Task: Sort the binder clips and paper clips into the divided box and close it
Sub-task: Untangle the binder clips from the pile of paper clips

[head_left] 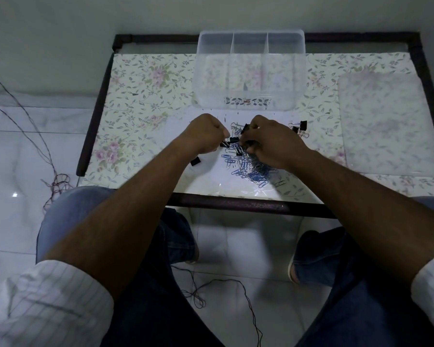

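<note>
- A lone black metal binder clip (195,161) is lying on the glossy floral-patterned desk (140,101), just left of the left forearm and apart from the main heap.
- The left hand (203,135) is curling into a fist at the heap's left edge, its fingertips pinching a black binder clip (232,140).
- A tangled pile of thin blue and silver wire paper clips (246,169) is spreading on the desk between and beneath both hands, with black binder clips mixed in.
- The clear plastic divided box (251,71), rectangular with three compartments, is sitting open at the far edge, well beyond the hands; whether anything lies inside I cannot tell.
- The right hand (273,144) is pressing down into the pile, its fingers bending around clips; exactly which ones is hidden.
- A few more black binder clips (300,127) are lying just right of that hand.
- A frosted translucent plastic lid (386,123) is resting flat near the desk's right side.
</note>
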`<state>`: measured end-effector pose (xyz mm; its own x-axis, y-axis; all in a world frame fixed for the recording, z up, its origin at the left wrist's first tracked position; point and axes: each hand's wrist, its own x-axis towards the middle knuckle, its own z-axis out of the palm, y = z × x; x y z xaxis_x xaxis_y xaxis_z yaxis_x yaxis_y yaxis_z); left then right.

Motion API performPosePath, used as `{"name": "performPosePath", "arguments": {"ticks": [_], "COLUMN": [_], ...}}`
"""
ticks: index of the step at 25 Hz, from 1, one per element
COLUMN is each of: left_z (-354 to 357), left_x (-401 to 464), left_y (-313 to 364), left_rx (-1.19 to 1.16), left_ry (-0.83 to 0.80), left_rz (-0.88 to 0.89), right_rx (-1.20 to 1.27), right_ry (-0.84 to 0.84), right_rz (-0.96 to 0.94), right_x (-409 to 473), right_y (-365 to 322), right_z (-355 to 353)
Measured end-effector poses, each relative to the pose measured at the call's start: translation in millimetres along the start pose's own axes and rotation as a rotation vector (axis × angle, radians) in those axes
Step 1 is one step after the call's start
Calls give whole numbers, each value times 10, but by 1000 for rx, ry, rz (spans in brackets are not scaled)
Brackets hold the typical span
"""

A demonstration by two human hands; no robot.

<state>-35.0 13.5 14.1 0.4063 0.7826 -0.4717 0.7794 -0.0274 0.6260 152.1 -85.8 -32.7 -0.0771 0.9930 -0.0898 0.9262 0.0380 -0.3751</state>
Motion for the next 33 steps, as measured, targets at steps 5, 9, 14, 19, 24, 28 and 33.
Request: {"name": "performPosePath", "arguments": {"ticks": [5, 9, 14, 19, 24, 28, 33], "left_z": [-11, -16, -153, -220, -144, 103, 377], "left_x": [15, 0, -25, 40, 46, -7, 51], "left_y": [-43, -6, 35, -140, -274, -177, -177], "left_rx": [-122, -362, -448, 178, 510, 591, 446], "left_ry": [-17, -35, 32, 153, 266, 292, 251], "left_rz": [10, -12, 11, 21, -1, 199, 171], "right_rx": [20, 235, 357, 203, 194, 147, 242], "right_ry": [-28, 8, 64, -77, -50, 45, 51], "right_rz": [11, 81, 385, 635, 643, 567, 411], "right_x": [10, 25, -11, -107, -97, -62, 23], "right_y": [-10, 34, 431, 724, 734, 691, 381], "right_z": [-90, -351, -773, -757, -675, -624, -513]}}
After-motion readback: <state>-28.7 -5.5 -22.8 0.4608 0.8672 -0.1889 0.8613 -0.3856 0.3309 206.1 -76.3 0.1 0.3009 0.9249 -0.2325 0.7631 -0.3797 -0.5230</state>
